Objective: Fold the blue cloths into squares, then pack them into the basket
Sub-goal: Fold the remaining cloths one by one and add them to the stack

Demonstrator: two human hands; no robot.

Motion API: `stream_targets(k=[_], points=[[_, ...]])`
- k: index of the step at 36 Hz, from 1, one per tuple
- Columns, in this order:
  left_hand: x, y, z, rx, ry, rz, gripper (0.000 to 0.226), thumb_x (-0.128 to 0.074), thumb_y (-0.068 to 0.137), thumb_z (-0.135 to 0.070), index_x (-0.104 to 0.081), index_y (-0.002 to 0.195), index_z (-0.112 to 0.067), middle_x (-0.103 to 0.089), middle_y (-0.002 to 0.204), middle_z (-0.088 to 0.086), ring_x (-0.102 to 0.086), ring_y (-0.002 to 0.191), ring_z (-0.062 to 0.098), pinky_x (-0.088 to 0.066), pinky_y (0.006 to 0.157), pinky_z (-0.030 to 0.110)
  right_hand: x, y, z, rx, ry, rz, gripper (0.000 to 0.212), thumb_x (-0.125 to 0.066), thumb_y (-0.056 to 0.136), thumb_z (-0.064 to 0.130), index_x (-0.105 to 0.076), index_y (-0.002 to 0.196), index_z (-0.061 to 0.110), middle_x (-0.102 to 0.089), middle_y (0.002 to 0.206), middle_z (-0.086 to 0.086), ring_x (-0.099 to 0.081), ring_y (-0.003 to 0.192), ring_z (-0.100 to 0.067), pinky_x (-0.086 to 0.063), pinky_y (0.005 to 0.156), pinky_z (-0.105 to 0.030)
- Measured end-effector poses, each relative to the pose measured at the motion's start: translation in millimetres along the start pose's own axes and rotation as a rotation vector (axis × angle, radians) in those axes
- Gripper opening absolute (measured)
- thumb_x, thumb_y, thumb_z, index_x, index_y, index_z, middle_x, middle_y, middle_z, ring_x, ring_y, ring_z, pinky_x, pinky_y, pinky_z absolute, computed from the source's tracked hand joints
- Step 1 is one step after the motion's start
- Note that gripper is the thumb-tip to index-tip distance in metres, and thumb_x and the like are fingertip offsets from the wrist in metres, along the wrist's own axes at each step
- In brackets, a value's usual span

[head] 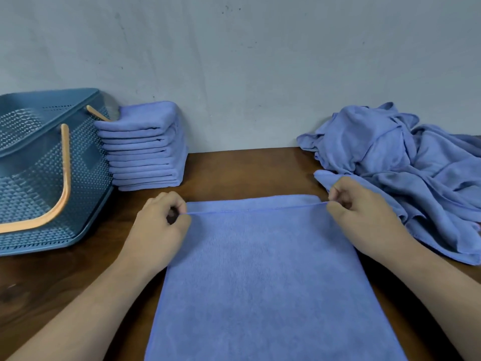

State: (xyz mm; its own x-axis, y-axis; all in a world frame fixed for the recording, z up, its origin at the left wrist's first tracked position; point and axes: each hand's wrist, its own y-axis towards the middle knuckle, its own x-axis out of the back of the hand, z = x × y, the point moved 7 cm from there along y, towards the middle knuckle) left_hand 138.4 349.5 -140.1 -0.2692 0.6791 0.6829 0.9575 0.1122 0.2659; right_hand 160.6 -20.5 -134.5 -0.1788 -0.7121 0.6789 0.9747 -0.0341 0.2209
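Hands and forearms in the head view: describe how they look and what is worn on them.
The left hand and right hand are bare: no gloves, rings or watch visible. The forearms are bare too, with no sleeve showing up to the picture's lower edge. No markings show.

The basket (pixel 86 178) runs off the left edge, so I get only part of its rim and little of its inside. The bottom edge cuts the flat cloth (pixel 260 269), and its near end is out of my view. The loose pile (pixel 390 157) passes the right edge; I cannot count its cloths. The left hand (pixel 158 227) and right hand (pixel 361 212) pinch the cloth's folded edge, fingertips curled under and hidden.
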Motion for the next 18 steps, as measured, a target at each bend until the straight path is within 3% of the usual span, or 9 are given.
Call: stream_targets(k=[2,6,8,10,12,15,18], points=[[-1.4,-0.4,3.3,0.032,-0.09,0.009,0.014,-0.061,0.091,-0.007,-0.061,0.084,-0.019,-0.06,0.072,0.003,-0.053,0.068,0.018,-0.041,0.063,0.034,-4.6,-1.4,-0.6,0.003,0.071,0.018,0.014,-0.059,0.097,0.013,-0.056,0.095,0.027,-0.067,0.071,0.004,-0.048,0.049,-0.006,-0.039,0.054,-0.031],[1.0,0.3,6.2,0.032,-0.209,-0.032,0.013,-0.063,0.096,-0.008,-0.065,0.091,-0.019,-0.065,0.077,0.006,-0.053,0.067,0.028,-0.04,0.063,0.034,-10.2,1.2,-10.3,0.017,0.134,0.022,0.02,-0.051,0.105,0.009,-0.055,0.095,0.026,-0.057,0.064,0.01,-0.042,0.052,-0.007,-0.036,0.051,-0.024],[4.7,-0.1,3.2,0.031,-0.328,-0.081,0.014,-0.063,0.099,-0.007,-0.063,0.09,-0.018,-0.063,0.079,0.016,-0.045,0.065,0.024,-0.037,0.06,0.03,-6.4,3.3,-12.6,0.023,0.186,-0.016,0.029,-0.046,0.107,0.006,-0.058,0.087,0.024,-0.065,0.081,0.021,-0.046,0.064,-0.006,-0.035,0.055,-0.017],[9.0,-0.6,1.5,0.034,-0.417,-0.155,0.013,-0.063,0.102,-0.008,-0.063,0.093,-0.017,-0.061,0.081,0.019,-0.044,0.068,0.021,-0.035,0.06,0.024,-4.4,5.6,-13.4,0.017,0.234,-0.058,0.036,-0.041,0.108,0.003,-0.06,0.083,0.022,-0.071,0.108,0.012,-0.051,0.077,-0.007,-0.035,0.061,-0.018],[8.6,1.5,6.0,0.066,-0.42,-0.2,0.007,-0.065,0.104,-0.017,-0.062,0.103,-0.023,-0.068,0.08,0.004,-0.053,0.071,0.017,-0.04,0.067,0.025,-8.6,6.6,-11.9,0.023,0.275,-0.063,0.039,-0.04,0.109,0.004,-0.065,0.087,0.024,-0.069,0.118,0.012,-0.055,0.09,-0.006,-0.038,0.071,-0.017],[-1.2,6.5,16.2,0.154,-0.283,-0.117,0.016,-0.065,0.104,-0.032,-0.056,0.117,-0.035,-0.074,0.092,-0.018,-0.067,0.083,0.004,-0.046,0.077,0.029,-20.8,6.5,-13.0,0.017,0.252,0.041,0.035,-0.047,0.11,0.013,-0.07,0.1,0.037,-0.069,0.097,0.006,-0.058,0.08,-0.019,-0.043,0.067,-0.024],[-5.4,6.9,18.4,0.165,-0.254,-0.008,0.018,-0.067,0.101,-0.03,-0.056,0.114,-0.037,-0.076,0.096,-0.015,-0.069,0.092,0.012,-0.052,0.086,0.036,-22.1,4.4,-12.5,0.006,0.196,0.148,0.033,-0.057,0.1,0.004,-0.072,0.097,0.034,-0.058,0.07,0.004,-0.046,0.057,-0.019,-0.036,0.05,-0.017]])
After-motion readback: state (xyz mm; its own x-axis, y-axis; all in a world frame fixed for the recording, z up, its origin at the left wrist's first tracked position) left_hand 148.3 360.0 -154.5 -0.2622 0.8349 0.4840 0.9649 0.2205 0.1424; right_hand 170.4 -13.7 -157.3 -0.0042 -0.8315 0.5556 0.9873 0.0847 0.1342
